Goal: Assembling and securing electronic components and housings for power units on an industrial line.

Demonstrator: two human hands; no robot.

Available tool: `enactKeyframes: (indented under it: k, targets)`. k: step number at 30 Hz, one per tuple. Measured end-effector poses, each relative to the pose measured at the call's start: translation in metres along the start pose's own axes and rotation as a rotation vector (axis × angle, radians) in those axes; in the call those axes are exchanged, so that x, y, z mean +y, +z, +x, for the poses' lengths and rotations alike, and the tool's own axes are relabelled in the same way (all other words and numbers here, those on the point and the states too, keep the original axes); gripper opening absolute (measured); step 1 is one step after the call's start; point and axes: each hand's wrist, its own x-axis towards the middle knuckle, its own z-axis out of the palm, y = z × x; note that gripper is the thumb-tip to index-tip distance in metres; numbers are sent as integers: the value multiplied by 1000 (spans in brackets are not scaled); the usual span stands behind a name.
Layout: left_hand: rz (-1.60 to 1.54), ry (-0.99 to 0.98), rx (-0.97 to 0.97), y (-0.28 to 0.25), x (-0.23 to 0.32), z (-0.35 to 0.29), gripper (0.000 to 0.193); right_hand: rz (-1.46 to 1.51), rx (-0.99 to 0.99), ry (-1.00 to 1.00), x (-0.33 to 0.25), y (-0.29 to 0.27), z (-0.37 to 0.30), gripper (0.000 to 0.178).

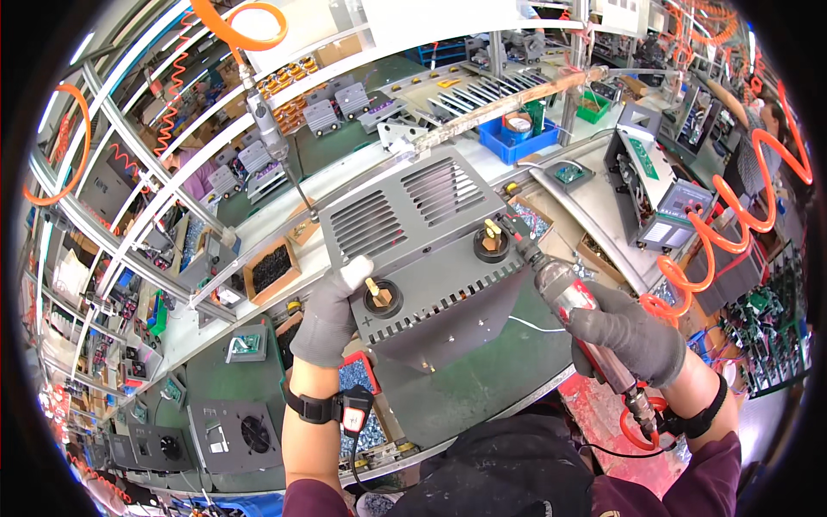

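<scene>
A dark grey metal housing (420, 250) with slotted vents lies tilted in front of me. On its near panel are two round black terminals with brass bolts, the left terminal (382, 299) and the right terminal (491, 243). My left hand (326, 320), in a grey glove, grips the housing's left edge beside the left terminal, its pale fingertip on the panel. My gloved right hand (633, 334) is wrapped round a red and silver air ratchet wrench (564, 289). The wrench's head is close beside the right terminal; whether they touch I cannot tell.
An orange coiled air hose (719, 233) hangs at the right. A screwdriver (269, 129) hangs beyond the housing's left. Around stand a box of black screws (271, 269), a blue bin (519, 138), an opened machine (659, 185) and fan panels (233, 435) on the green bench.
</scene>
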Motion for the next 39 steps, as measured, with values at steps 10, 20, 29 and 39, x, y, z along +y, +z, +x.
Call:
enactKeyframes:
  k: [10, 20, 29, 39]
  targets:
    - [97, -58, 15, 15, 13, 4, 35, -108, 51, 44, -14, 3, 1, 65]
    - [-40, -26, -83, 12, 9, 11, 43, -31, 148, -103, 7, 0, -30, 75]
    - [299, -56, -165, 40, 2, -46, 57, -388, 781, 333, 312, -89, -28, 54]
    - [225, -404, -459, 77, -14, -118, 65, -764, 786, 671, 450, -119, -24, 57]
